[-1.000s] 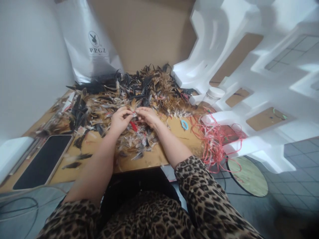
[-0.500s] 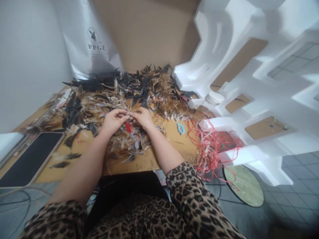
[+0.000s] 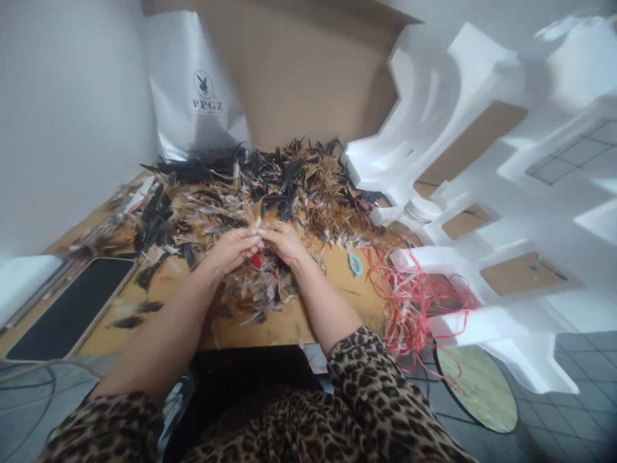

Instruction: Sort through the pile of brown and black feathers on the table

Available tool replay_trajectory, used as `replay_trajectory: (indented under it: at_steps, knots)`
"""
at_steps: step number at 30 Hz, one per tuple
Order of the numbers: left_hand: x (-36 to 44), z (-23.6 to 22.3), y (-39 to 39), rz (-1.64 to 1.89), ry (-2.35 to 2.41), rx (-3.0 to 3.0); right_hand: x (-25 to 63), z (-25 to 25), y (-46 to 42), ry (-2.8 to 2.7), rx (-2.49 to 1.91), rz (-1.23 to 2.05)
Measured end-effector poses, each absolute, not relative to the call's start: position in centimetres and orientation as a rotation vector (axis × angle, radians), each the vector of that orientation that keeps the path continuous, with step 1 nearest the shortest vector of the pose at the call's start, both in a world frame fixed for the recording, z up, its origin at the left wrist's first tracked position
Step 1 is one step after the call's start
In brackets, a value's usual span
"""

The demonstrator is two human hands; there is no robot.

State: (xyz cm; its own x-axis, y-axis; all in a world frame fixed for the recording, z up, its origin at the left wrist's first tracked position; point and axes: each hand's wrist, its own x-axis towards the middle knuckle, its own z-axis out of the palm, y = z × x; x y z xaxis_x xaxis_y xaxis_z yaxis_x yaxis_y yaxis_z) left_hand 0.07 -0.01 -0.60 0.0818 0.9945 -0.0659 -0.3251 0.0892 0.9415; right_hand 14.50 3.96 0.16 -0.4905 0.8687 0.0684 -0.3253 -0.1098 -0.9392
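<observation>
My left hand [image 3: 235,251] and my right hand [image 3: 285,242] meet above the table, fingertips pinched together. Between them they grip a small bunch of brown feathers [image 3: 256,215], its tips pointing away from me. A small red piece [image 3: 256,260] shows just below the fingers; whether it is held too is unclear. Loose brown and grey feathers [image 3: 258,297] lie in a heap under my hands. Behind stretches a wide pile of black and brown feathers [image 3: 318,183]. The exact finger grip is partly hidden.
A phone [image 3: 72,312] lies at the left. To the right are a blue ring [image 3: 355,264], tangled pink strings [image 3: 409,308], a white-lidded jar [image 3: 422,210] and large white foam pieces [image 3: 463,263]. A silvery bag [image 3: 193,135] stands at the back.
The whole view has shifted, so things sit lower and further right. My hands stay together on the feathers, turned slightly, and less of the red piece shows.
</observation>
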Motion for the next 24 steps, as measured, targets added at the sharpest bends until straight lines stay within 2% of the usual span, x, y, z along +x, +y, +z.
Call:
replay_trajectory:
  at_steps: [12,24]
  knots:
    - [0.6,-0.8,0.6,1.51,1.211,1.103,15.2,0.5,4.9,-1.721,-0.871,0.972]
    - [1.2,-1.2,1.1,1.584,1.073,0.755,14.2,-0.7,4.4,-1.605,-0.839,1.118]
